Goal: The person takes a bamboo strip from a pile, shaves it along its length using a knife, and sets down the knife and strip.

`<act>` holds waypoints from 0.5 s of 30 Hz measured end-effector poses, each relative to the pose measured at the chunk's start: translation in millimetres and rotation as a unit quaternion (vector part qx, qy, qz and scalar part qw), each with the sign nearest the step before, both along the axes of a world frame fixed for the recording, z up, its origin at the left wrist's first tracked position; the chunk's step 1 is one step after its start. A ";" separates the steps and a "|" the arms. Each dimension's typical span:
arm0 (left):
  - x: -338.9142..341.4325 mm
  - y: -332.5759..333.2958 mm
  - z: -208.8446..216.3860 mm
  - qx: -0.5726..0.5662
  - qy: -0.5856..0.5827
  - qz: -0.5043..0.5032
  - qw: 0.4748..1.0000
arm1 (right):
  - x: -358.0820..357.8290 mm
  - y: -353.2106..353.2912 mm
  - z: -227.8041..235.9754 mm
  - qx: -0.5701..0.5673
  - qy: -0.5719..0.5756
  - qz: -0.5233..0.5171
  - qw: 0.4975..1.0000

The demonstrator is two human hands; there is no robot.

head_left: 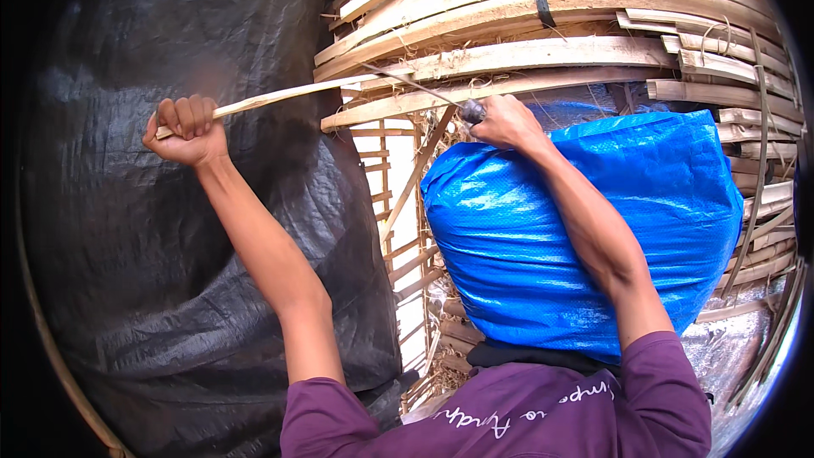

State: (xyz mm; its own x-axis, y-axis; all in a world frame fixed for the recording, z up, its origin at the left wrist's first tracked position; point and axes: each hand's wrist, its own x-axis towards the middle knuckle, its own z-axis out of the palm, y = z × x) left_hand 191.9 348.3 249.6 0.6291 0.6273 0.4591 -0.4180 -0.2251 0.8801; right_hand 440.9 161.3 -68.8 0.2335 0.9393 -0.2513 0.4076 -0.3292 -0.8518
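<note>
Both clenched! Left grip (188, 129) tight round a pale strip (275, 99), right grip (509, 123) round a knife (444, 98) crossing the strip's far end.

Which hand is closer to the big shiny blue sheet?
Right. The right hand is by the upper edge of the blue sheet; the left hand is farther left, over the black sheet, gripping a wooden strip.

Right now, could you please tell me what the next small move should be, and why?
Probably ease the knife lightly along the wooden strip: the left hand grips one end, and the right hand holds the knife with its blade near the other.
</note>
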 end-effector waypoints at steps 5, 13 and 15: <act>-11.6 -6.4 -3.2 -0.008 -0.008 -0.036 0.999 | -22.8 5.8 31.1 0.088 0.071 0.076 0.991; 6.5 -20.8 -6.1 0.010 -0.006 -0.103 0.995 | -5.3 7.5 -44.3 -0.061 0.041 -0.060 0.995; 19.4 -27.3 -8.6 0.012 -0.011 -0.124 0.992 | -5.8 8.3 -35.3 -0.044 0.012 -0.043 0.998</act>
State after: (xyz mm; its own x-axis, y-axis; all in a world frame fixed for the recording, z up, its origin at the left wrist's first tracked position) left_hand 211.3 321.0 241.0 0.7524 0.4427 0.4878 -0.4825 -0.1339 0.8656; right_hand 435.0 169.7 -104.1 0.3057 0.8897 -0.3391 0.3535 -0.4367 -0.8272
